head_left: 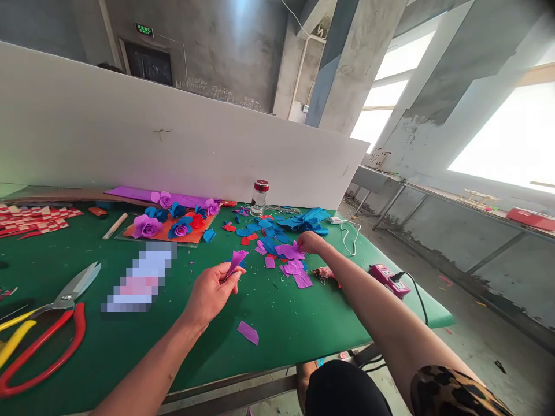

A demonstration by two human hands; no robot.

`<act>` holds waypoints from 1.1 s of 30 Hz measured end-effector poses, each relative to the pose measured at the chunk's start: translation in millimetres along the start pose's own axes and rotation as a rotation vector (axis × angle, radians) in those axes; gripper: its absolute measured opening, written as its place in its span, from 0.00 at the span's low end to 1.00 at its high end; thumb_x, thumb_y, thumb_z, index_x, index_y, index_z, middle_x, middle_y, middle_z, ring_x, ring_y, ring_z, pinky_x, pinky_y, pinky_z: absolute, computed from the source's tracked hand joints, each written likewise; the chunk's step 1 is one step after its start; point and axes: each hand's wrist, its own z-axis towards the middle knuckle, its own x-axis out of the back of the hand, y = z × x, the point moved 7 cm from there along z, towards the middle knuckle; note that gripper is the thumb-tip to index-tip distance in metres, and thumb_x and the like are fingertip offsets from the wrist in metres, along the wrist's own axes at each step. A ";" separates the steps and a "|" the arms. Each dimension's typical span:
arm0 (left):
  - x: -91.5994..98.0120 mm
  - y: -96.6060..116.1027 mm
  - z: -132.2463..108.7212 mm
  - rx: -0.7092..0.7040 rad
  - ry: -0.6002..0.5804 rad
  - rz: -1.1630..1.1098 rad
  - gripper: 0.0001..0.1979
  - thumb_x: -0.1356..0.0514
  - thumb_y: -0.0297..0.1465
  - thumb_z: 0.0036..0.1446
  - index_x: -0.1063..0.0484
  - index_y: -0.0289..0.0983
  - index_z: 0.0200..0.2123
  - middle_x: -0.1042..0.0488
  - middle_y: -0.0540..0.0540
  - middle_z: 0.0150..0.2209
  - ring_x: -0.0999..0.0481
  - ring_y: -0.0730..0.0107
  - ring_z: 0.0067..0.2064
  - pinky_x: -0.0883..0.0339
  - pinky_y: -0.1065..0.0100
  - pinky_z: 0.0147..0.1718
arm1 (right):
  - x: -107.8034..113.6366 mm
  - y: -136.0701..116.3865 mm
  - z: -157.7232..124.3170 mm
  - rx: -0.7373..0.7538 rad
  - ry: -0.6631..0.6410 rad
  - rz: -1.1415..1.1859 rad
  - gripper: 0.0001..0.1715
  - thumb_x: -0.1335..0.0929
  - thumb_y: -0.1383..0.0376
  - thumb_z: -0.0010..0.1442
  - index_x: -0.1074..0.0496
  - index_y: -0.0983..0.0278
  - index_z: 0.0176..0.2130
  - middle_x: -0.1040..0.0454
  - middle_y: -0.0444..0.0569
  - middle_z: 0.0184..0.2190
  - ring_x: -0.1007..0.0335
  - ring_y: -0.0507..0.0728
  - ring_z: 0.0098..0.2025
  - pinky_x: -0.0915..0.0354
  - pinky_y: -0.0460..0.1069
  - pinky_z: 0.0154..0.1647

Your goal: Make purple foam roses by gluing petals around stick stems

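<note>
Roll of purple paper (237, 261) | pinched in left hand (215, 288) | right hand (309, 243) apart, at purple scraps (288, 252); grip unclear

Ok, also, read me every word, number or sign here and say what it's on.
"EXIT": green sign, high on the grey wall; characters above it too small to read.
Handwriting on that wall: too faint to read.
Pixelated patch on the green table: unreadable.
Pink power block: any markings too blurred.

The left hand (213, 289) partly hides the rolled purple paper (237, 261).
</note>
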 end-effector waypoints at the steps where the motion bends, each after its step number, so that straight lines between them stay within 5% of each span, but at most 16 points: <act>1: -0.2 -0.3 0.1 -0.001 -0.001 0.001 0.17 0.43 0.44 0.52 0.34 0.39 0.18 0.27 0.50 0.20 0.27 0.67 0.27 0.39 0.70 0.27 | 1.5 2.6 0.1 -0.009 0.012 0.028 0.14 0.33 0.61 0.63 0.28 0.65 0.46 0.27 0.52 0.46 0.28 0.57 0.44 0.30 0.53 0.43; 5: -1.4 -0.5 1.0 -0.007 -0.008 0.000 0.18 0.44 0.44 0.52 0.35 0.39 0.18 0.28 0.50 0.20 0.27 0.66 0.27 0.39 0.70 0.27 | 14.8 11.5 -0.9 -0.017 0.050 0.187 0.07 0.28 0.65 0.55 0.24 0.67 0.27 0.22 0.48 0.23 0.25 0.54 0.27 0.30 0.43 0.29; 7: -2.3 -0.3 1.2 -0.003 -0.013 0.006 0.18 0.44 0.44 0.52 0.36 0.39 0.18 0.28 0.50 0.20 0.27 0.66 0.27 0.39 0.70 0.27 | 20.1 13.9 -2.7 -0.016 0.060 0.259 0.08 0.28 0.65 0.54 0.24 0.66 0.25 0.23 0.47 0.19 0.26 0.52 0.24 0.30 0.42 0.25; 20: -3.8 -0.8 0.9 0.000 -0.019 0.013 0.18 0.44 0.43 0.52 0.35 0.40 0.17 0.27 0.49 0.20 0.25 0.64 0.29 0.37 0.69 0.29 | 30.3 32.0 -2.5 -0.087 0.136 0.218 0.04 0.26 0.70 0.46 0.22 0.64 0.28 0.27 0.43 0.15 0.28 0.52 0.20 0.32 0.44 0.27; 22: -4.8 -0.9 1.0 -0.005 -0.025 0.004 0.19 0.44 0.43 0.52 0.36 0.40 0.16 0.25 0.48 0.23 0.24 0.63 0.31 0.37 0.69 0.30 | 28.9 29.2 0.3 -0.083 0.148 0.220 0.02 0.27 0.67 0.50 0.22 0.64 0.28 0.25 0.44 0.17 0.28 0.52 0.20 0.32 0.44 0.26; 27: -4.7 0.5 0.6 -0.010 -0.027 0.005 0.19 0.43 0.43 0.52 0.35 0.40 0.15 0.24 0.48 0.23 0.23 0.62 0.33 0.36 0.69 0.31 | 14.9 11.6 4.2 -0.050 0.087 0.274 0.14 0.27 0.61 0.50 0.26 0.66 0.19 0.28 0.45 0.14 0.32 0.51 0.18 0.33 0.43 0.22; 33: -5.3 -0.9 0.9 -0.008 -0.020 -0.011 0.17 0.43 0.44 0.51 0.34 0.40 0.17 0.25 0.48 0.22 0.24 0.62 0.30 0.36 0.69 0.28 | 23.5 -6.0 -5.2 0.092 0.024 0.416 0.06 0.28 0.64 0.52 0.22 0.66 0.30 0.24 0.44 0.21 0.28 0.49 0.23 0.32 0.42 0.27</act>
